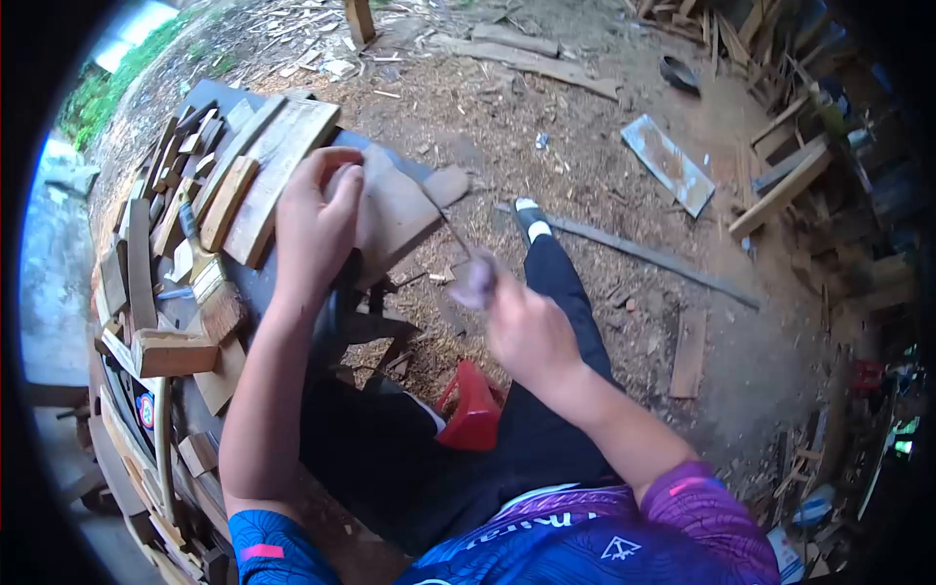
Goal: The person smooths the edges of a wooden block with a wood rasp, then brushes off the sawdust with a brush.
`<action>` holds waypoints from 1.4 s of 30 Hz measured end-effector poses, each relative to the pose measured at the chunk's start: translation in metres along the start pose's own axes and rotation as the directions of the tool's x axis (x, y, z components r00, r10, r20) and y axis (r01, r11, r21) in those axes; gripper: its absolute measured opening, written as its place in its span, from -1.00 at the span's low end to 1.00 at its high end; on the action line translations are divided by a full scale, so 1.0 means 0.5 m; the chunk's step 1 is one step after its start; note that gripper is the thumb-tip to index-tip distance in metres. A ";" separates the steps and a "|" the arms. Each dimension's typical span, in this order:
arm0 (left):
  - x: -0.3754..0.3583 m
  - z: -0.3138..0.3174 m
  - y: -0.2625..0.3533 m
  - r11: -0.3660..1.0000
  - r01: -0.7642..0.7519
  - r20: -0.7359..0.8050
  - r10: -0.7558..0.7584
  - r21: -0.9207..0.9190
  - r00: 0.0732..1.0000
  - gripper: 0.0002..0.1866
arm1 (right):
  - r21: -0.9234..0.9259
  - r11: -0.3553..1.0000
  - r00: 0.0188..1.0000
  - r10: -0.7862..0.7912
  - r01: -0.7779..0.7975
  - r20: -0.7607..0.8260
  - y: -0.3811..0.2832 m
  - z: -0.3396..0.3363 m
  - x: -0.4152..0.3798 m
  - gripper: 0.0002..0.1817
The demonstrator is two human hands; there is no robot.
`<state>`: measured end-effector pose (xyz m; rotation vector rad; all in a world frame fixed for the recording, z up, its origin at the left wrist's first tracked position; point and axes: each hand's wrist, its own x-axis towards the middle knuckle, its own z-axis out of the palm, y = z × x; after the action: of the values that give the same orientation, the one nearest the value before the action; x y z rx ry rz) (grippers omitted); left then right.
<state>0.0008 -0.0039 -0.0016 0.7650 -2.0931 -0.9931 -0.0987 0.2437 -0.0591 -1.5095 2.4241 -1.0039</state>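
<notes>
Nearest, the right hand [526, 327] gripped a blurred hammer [475, 278] mid-swing; left hand [317, 224] fingers pinched narrow on the wooden piece [395, 210] at the bench edge [336, 312]. A stray blow could probably strike those fingers

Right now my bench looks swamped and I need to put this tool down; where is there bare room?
The bench is crowded with wood offcuts. Barest is the dark strip beside the left hand. More room lies on the sawdust ground between the grey panel and long bar.
</notes>
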 end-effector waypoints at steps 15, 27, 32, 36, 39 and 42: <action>-0.003 -0.018 -0.024 0.999 0.001 0.079 0.003 -0.047 0.997 -0.72 | 0.050 0.999 1.000 -0.001 0.001 0.006 -0.016 0.009 0.077 -0.88; 0.010 -0.033 -0.040 0.999 0.032 0.085 -0.032 -0.003 0.996 -0.72 | 0.079 0.994 0.993 -0.064 0.071 -0.096 0.002 0.029 0.076 -0.79; 0.006 -0.025 -0.013 0.998 -0.017 0.070 0.013 0.056 0.997 -0.71 | 0.021 0.998 0.991 -0.057 0.060 -0.122 0.045 0.036 -0.017 -0.85; 0.008 -0.035 -0.028 0.995 0.101 0.069 -0.099 -0.020 0.993 -0.71 | 0.038 0.997 0.997 -0.059 0.061 -0.048 0.003 0.041 0.049 -0.87; -0.001 -0.028 -0.029 0.998 0.038 0.058 -0.035 -0.050 0.998 -0.70 | 0.079 0.995 0.994 -0.055 0.063 -0.098 0.022 0.033 0.034 -0.86; 0.013 -0.030 -0.041 0.996 -0.003 0.062 0.008 -0.085 0.998 -0.71 | 0.071 0.997 0.998 -0.006 0.010 -0.063 0.048 0.013 -0.055 -0.82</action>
<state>0.0129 -0.0256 -0.0091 0.6930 -2.0898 -1.1084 -0.1004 0.2702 -0.0846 -1.4881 2.3977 -1.1427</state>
